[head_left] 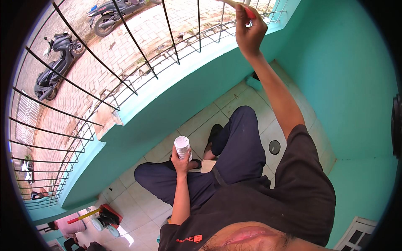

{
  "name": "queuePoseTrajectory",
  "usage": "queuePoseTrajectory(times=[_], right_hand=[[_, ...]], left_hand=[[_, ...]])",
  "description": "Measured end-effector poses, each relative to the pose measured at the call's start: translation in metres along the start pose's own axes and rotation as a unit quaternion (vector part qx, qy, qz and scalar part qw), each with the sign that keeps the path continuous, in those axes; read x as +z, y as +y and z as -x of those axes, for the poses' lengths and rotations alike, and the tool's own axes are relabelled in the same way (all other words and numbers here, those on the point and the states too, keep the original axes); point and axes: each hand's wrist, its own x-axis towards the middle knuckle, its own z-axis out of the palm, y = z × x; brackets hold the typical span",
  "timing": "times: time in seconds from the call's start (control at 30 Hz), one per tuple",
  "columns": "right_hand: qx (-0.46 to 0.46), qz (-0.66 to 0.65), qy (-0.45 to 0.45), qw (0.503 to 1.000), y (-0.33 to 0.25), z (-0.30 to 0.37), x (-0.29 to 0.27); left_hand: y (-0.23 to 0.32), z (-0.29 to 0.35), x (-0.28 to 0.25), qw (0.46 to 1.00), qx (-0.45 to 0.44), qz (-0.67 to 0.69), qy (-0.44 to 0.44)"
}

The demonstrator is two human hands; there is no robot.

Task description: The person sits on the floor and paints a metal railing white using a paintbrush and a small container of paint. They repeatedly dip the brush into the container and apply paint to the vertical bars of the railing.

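My left hand [180, 163] is wrapped round a white cylindrical container [182, 144], held upright above my left leg. Its top looks white and its side is ridged or smeared with white. Up by the window bars, my right hand [252, 37] is raised at the end of an outstretched arm. Its fingers are closed on a slim tool with a red and pale handle [250, 13]. The working end of that tool runs past the upper edge of the picture, so its kind does not show.
Black metal bars [167, 31] rise from the ledge of a curved teal wall [167, 113]. A teal wall [347, 75] stands at right. On the tiled floor are a round dark drain cover [274, 147] and a red dustpan [112, 212]. Another person [71, 226] is at lower left. Motorbikes [58, 69] stand outside.
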Motion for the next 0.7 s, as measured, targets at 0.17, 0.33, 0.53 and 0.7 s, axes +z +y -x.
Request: queuePoseTrajectory(times=[0.17, 0.33, 0.53, 0.7], right_hand=[[-0.016, 0.008, -0.049, 0.999, 0.000, 0.023, -0.004], [0.007, 0.016, -0.002, 1.000, 0.008, 0.022, -0.009], [0.052, -0.007, -0.018, 0.998, 0.003, 0.005, 0.001], [0.033, -0.031, -0.017, 0.999, -0.010, 0.008, -0.001]], left_hand=[[0.003, -0.002, 0.001, 1.000, 0.011, -0.018, -0.005], [0.006, -0.002, 0.002, 1.000, 0.022, -0.018, -0.006], [-0.008, -0.003, 0.001, 1.000, 0.015, -0.012, 0.001], [-0.005, -0.003, 0.002, 0.999, 0.040, -0.031, 0.006]])
